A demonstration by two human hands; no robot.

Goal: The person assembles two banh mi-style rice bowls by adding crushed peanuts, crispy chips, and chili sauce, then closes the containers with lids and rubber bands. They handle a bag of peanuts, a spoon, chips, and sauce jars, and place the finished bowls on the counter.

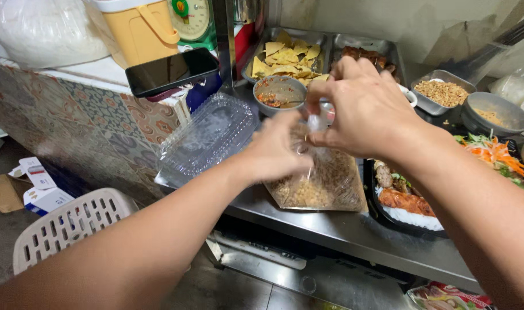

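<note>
Near my hands I see a clear bag (325,183) with tan crumbs. On the far left is a yellow jug (138,28), a black phone (171,70), and a counter wall (95,126) with flower-pattern tiles.

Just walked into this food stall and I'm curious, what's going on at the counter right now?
A person is working with both hands at the twisted neck of a clear plastic bag filled with small brown bits, which rests on the steel counter. The right hand pinches the top of the bag, and the blurred left hand is against it lower down. Beside the bag sits a black tray of grilled meat, with clear plastic boxes to the left and a tray of yellow chips behind.
</note>
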